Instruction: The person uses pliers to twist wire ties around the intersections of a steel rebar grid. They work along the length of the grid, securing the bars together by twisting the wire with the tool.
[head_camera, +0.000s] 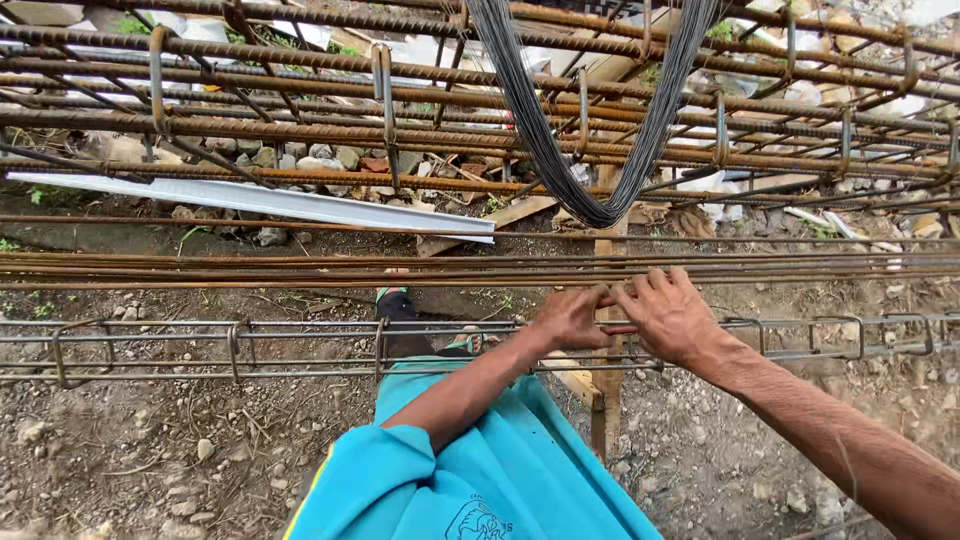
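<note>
Left hand (570, 318) fingers curled on rebar cage (300, 345), right hand (668, 315) fingers together gripping it, touching left.

Outdoors, daylight. Below me bare dirt ground (150, 440) strewn with small stones. Beyond, a pale corrugated sheet (250, 200) lies flat beside rubble (300, 155) and patches of weeds.
</note>
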